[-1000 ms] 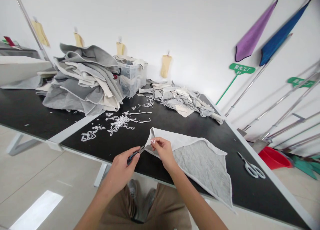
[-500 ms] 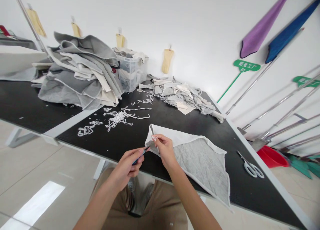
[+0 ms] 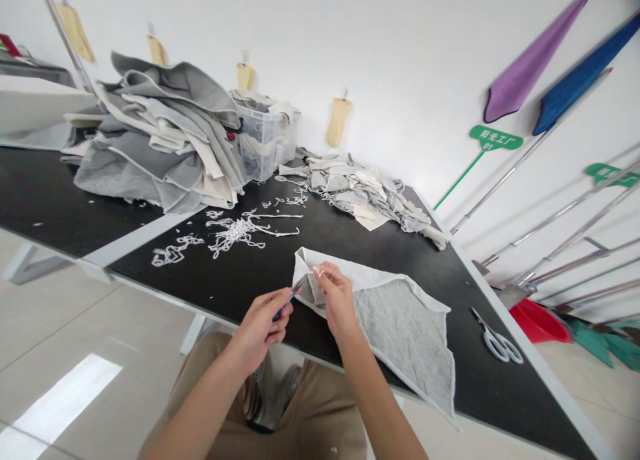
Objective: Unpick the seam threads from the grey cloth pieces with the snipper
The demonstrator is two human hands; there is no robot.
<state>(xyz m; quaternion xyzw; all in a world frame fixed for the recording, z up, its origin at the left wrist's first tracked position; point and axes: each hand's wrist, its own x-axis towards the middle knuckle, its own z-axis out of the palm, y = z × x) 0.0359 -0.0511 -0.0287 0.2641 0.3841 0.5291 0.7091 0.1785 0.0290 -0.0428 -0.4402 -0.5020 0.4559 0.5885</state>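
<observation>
A grey cloth with a white border (image 3: 405, 320) lies on the black table, its near corner hanging over the front edge. My left hand (image 3: 263, 323) is closed around small blue-handled snips (image 3: 297, 289), whose pointed metal tip reaches the cloth's left corner. The grip hides most of the handle. Close beside the tip, my right hand (image 3: 338, 293) pinches a bit of white thread (image 3: 319, 271) at the turned-up border.
Scissors (image 3: 497, 339) lie to the right. Loose white threads (image 3: 237, 233) are scattered on the table (image 3: 260, 273). Behind are a tall cloth pile (image 3: 150, 140), a clear plastic bin (image 3: 270, 143) and a heap of small cloths (image 3: 360, 190). A red dustpan (image 3: 537, 321) stands beyond the right edge.
My right hand has shifted slightly right with the pinched thread, and the cloth's left corner shows more openly. The snips have moved little against the cloth. The camera view has shifted slightly.
</observation>
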